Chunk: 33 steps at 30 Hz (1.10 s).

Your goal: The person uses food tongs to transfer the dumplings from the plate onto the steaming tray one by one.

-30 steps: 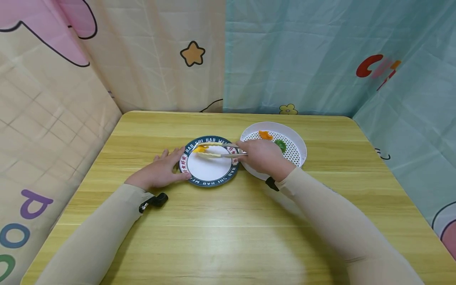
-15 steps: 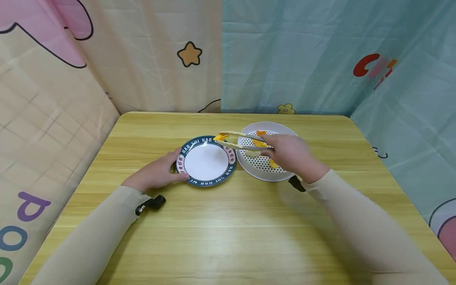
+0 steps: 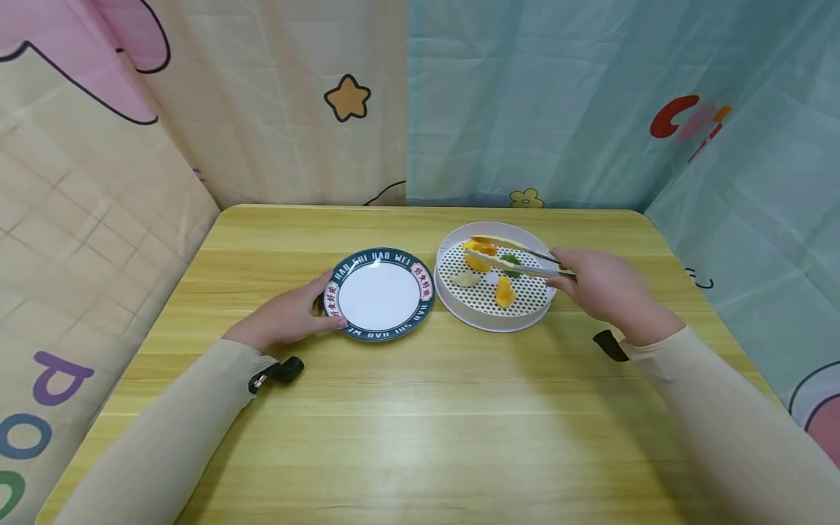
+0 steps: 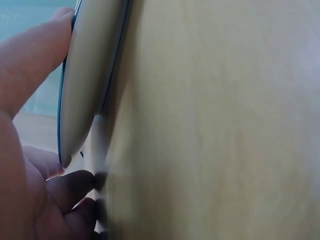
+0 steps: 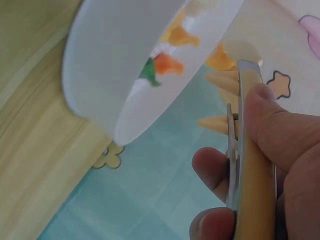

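My left hand (image 3: 282, 319) holds the left rim of a white plate (image 3: 379, 295) with a dark blue lettered border, which lies on the table. Its thumb rests on the rim in the left wrist view, and the other fingers curl by the plate's edge. My right hand (image 3: 600, 286) grips a pair of tongs (image 3: 525, 269) with pale scalloped tips. Those tips are spread over a white perforated basket (image 3: 492, 322), around a yellow piece (image 3: 477, 264); whether they touch it I cannot tell. Also in the basket are a green piece (image 3: 510, 261), a pale piece (image 3: 465, 280) and another yellow piece (image 3: 505, 294).
Both plate and basket stand side by side on a wooden table (image 3: 394, 423), close together. Printed curtains (image 3: 512, 95) hang behind the table and along its sides. A black wrist device (image 3: 285, 370) sits at the left cuff.
My right hand has moved right, carrying the tongs from above the plate to over the basket. The yellow piece between their tips left the plate with them. My left hand stays at the plate.
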Each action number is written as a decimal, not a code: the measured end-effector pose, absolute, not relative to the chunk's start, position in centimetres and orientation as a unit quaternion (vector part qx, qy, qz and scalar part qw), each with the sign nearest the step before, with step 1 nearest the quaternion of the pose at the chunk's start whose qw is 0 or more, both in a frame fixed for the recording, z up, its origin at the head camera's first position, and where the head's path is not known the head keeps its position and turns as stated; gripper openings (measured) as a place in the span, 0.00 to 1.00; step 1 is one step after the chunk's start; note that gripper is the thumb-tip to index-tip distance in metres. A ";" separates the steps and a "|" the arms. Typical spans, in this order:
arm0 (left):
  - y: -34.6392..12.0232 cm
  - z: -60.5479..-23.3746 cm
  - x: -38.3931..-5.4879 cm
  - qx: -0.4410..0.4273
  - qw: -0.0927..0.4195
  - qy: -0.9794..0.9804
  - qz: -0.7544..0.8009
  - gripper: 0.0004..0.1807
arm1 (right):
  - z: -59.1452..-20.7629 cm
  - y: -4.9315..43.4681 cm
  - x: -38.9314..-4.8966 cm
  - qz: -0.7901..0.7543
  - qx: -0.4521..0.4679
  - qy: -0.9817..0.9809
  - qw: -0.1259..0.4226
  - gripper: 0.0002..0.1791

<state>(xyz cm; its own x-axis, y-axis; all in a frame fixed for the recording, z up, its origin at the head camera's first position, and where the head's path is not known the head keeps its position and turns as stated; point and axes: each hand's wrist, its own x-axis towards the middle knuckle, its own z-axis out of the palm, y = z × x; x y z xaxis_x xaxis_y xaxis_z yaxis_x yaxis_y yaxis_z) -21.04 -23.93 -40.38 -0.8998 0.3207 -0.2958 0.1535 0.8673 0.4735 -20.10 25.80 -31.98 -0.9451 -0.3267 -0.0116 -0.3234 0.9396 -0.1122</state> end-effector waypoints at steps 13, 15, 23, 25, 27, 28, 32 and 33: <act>-24.5 -41.0 -21.2 0.129 0.184 0.942 0.249 0.67 | -32.4 29.7 -20.0 -0.025 -0.127 0.991 0.027 0.25; -24.5 -41.0 -21.2 0.129 0.184 0.942 0.251 0.67 | -32.3 29.9 -20.1 -0.019 -0.122 0.992 0.029 0.28; -24.5 -41.0 -21.3 0.128 0.185 0.943 0.244 0.67 | -32.2 29.9 -20.5 0.006 -0.105 0.993 0.045 0.26; -24.5 -41.0 -21.3 0.128 0.185 0.944 0.243 0.68 | -32.2 29.8 -20.7 0.004 -0.101 0.994 0.049 0.25; -24.5 -41.0 -21.2 0.127 0.185 0.943 0.245 0.67 | -32.2 29.7 -20.9 0.000 -0.094 0.994 0.055 0.24; -24.5 -41.0 -21.2 0.128 0.186 0.943 0.246 0.67 | -32.2 29.7 -21.0 -0.001 -0.095 0.994 0.057 0.25; -24.5 -40.8 -21.1 0.129 0.187 0.941 0.252 0.67 | -31.9 29.5 -21.4 -0.007 -0.093 0.994 0.065 0.21; -24.5 -40.8 -21.1 0.130 0.186 0.941 0.252 0.66 | -31.9 29.4 -21.5 -0.007 -0.096 0.993 0.065 0.20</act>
